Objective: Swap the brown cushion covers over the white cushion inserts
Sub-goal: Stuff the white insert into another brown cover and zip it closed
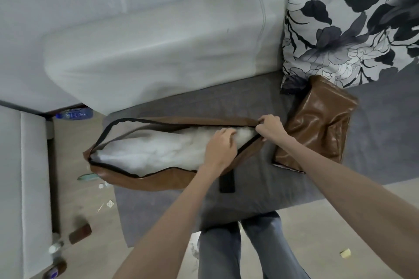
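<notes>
A pale sofa (140, 52) fills the upper half of the view, its long back bolster running from the left toward the upper right, and a grey seat (249, 192) spreads below it to the front edge. Against the back on the right leans a cushion (347, 36) printed with dark flowers on a light ground. Across the seat lies the brown cover (158, 179), unzipped along its whole top so that the black zip tape gapes in a long oval, and inside that opening the white insert (158, 149) shows, crumpled and sunk below the rim. A second brown cover (317, 124), glossy and folded over on itself, rests on the seat to the right, touching the lower corner of the flowered cushion and just beside the open cover's right end. The right hand (269, 128) is closed on the right end of the open cover, pinching the brown fabric where the two zip edges meet. The left hand (221, 149) lies palm down on the insert with its fingers curled over the white stuffing near that same end, close to the right hand. On the floor at the left a bottle (74, 113) lies under the sofa's end, with small scraps scattered nearby.
</notes>
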Tool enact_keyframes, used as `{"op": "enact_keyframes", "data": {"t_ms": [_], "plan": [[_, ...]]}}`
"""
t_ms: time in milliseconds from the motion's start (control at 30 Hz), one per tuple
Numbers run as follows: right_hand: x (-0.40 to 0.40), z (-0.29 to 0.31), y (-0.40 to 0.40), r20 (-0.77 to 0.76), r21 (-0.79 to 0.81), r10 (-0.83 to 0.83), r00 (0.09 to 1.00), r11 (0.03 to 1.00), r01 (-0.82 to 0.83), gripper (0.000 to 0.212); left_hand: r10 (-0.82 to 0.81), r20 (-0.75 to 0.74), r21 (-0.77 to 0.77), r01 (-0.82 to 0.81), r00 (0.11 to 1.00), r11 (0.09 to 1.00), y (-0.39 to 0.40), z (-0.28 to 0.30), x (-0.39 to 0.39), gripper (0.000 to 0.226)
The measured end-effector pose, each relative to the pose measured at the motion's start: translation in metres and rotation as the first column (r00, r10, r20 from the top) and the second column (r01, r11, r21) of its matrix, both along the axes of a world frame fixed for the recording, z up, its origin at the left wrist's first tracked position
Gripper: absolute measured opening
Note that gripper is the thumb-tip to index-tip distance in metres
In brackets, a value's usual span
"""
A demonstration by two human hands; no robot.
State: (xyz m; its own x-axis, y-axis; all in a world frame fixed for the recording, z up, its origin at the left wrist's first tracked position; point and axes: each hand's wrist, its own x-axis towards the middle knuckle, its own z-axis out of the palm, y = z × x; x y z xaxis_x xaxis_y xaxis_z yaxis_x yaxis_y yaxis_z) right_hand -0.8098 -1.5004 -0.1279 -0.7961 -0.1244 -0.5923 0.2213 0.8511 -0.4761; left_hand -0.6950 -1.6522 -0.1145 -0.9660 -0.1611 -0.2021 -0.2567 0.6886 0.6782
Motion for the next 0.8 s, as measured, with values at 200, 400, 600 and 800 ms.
{"op": "enact_keyframes", "data": {"t_ms": [200, 400, 600, 800], "plan": [[0.005, -0.012, 0.013, -0.072, -0.18, -0.257, 0.964, 0.954, 0.241, 0.024, -0.113, 0.121, 0.007, 0.113, 0.986, 0.994, 0.052, -0.005, -0.042, 0.045], [0.013, -0.018, 0.013, 0.087, -0.448, -0.532, 0.842, 0.734, 0.51, 0.026, -0.134, 0.308, -0.158, 0.189, 0.942, 0.969, 0.065, -0.011, -0.075, 0.056], [0.011, -0.019, 0.017, 0.388, -0.586, -0.591, 0.707, 0.435, 0.684, 0.029, -0.115, 0.39, -0.271, 0.233, 0.914, 0.934, 0.069, -0.01, -0.099, 0.052], [-0.008, -0.027, 0.008, 0.456, -0.56, -0.601, 0.656, 0.379, 0.737, 0.031, -0.07, 0.371, -0.309, 0.194, 0.926, 0.931, 0.069, -0.014, -0.113, 0.035]]}}
